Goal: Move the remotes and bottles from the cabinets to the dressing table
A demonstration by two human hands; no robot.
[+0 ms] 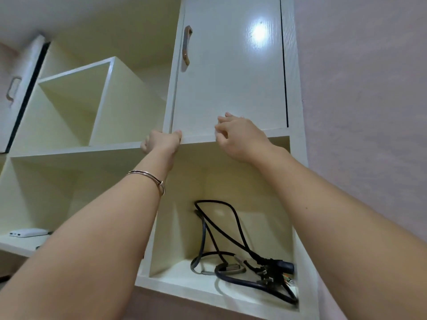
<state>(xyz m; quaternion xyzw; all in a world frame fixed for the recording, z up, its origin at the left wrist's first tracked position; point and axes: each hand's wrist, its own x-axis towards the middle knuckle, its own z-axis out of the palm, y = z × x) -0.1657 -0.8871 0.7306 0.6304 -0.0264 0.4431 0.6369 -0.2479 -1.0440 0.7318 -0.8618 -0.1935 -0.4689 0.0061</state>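
While both arms reach up at the wall unit, status as follows:

Progress: early or mid, I can't tell which. No remote or bottle is in view and neither hand carries one. The dressing table is out of frame, so nothing already delivered can be checked.
Cabinet door (228, 72): shut, upper right, brown handle (186, 45) near its left edge. This looks like the next thing to open.
Left hand (161, 142): fingers curled at the door's lower left corner, hooked on the bottom edge. It grips the door, nothing else.
Right hand (240, 137): fingers loosely bent, tips on or at the door's bottom edge further right. It holds no object, and I can't tell how firm the contact is.
Task items: none visible, presumably behind the closed doors.
Left to do: open this door, check inside, carry whatever is found down to the table.
Count, closed doors: 2, this one and a second door (16, 88) at far left.
Count, open cubbies: about 4, with no remotes or bottles seen in them.
Count, cables (242, 262): one black tangle in the lower right cubby, strands not separable.
Count, white box (28, 232): 1, on the left shelf, looks like a power bank.
Count, bracelet (150, 179): 1, on the left wrist.
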